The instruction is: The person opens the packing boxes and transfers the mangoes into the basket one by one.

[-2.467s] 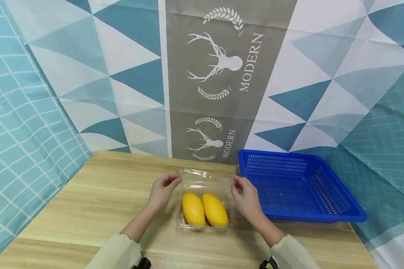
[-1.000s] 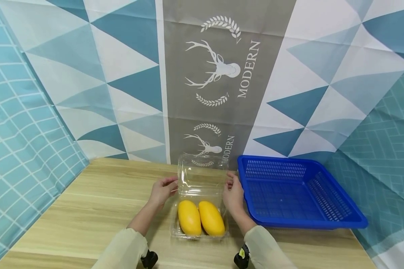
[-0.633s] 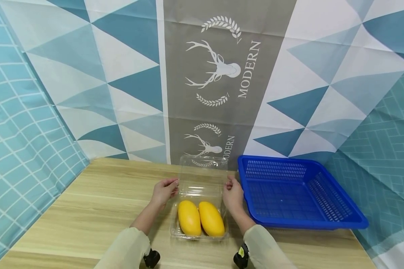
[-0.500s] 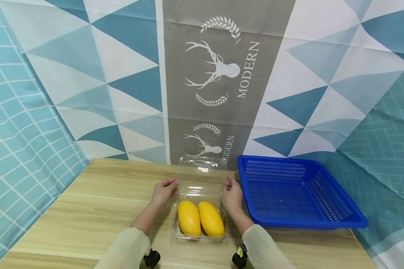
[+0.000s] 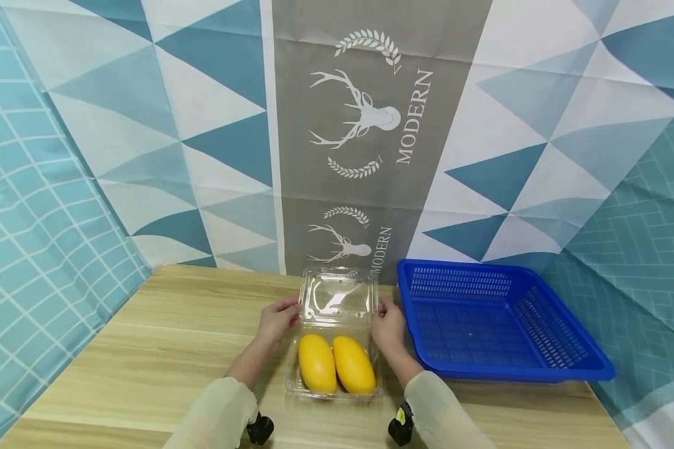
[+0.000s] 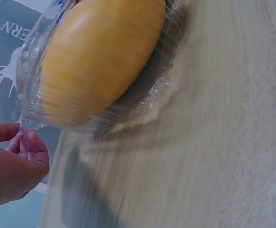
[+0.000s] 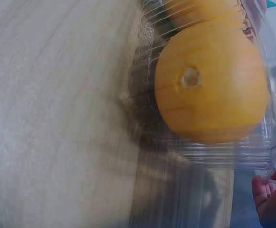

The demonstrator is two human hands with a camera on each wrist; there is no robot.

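Two yellow mangoes, a left one (image 5: 317, 363) and a right one (image 5: 354, 365), lie side by side in a clear plastic clamshell box (image 5: 334, 395). Its transparent lid (image 5: 337, 299) is raised at the back, with a bright glare across it. At the left side my left hand (image 5: 278, 319) pinches the thin plastic edge; the left wrist view shows thumb and fingers (image 6: 35, 151) meeting on it. On the other side my right hand (image 5: 389, 325) pinches the edge too, seen at a corner in the right wrist view, where a mango (image 7: 211, 80) shows its stem end through the plastic.
A blue perforated plastic basket (image 5: 505, 369) stands on the wooden table (image 5: 191, 349) just right of my right hand. Behind the table hangs a patterned cloth (image 5: 365, 118) with deer prints. Tile-patterned cloths hang at both sides.
Since 2.5 s ago the lid has swung up, and my hands have shifted from its far corners to its lower sides. In the last half second its top edge has dropped slightly.
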